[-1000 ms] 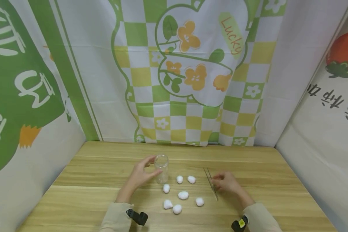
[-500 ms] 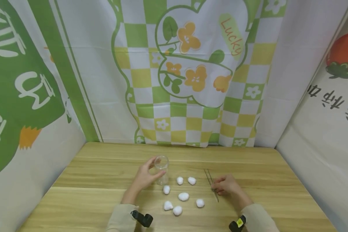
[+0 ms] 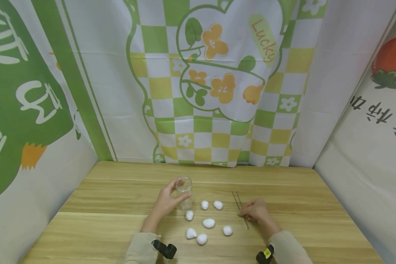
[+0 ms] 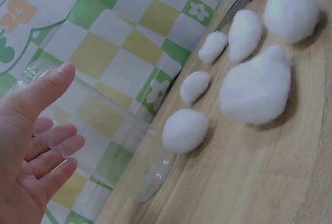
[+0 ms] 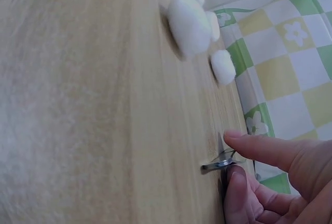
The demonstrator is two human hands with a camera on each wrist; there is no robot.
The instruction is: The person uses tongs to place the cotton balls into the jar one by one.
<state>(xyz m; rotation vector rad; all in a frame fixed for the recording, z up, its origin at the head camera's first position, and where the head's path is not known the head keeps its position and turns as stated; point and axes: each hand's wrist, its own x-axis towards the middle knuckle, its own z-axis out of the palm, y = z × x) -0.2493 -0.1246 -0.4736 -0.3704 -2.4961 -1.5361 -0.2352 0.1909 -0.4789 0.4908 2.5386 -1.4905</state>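
Tweezers (image 3: 240, 210) under right hand (image 3: 255, 211) fingertips (image 5: 234, 181), on table (image 3: 118, 227)

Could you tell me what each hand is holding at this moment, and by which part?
The left hand holds the jar round its side, near the top. The right hand pinches the tweezers, which lie on the table, near their closer end.

We see the left hand (image 3: 166, 202) raised on its edge with fingers curved around in a loose cup (thumb extended forward), while the right hand (image 3: 256, 211) lies low, fingertips (image 5: 234, 182) pinching together, both forearms sleeved.
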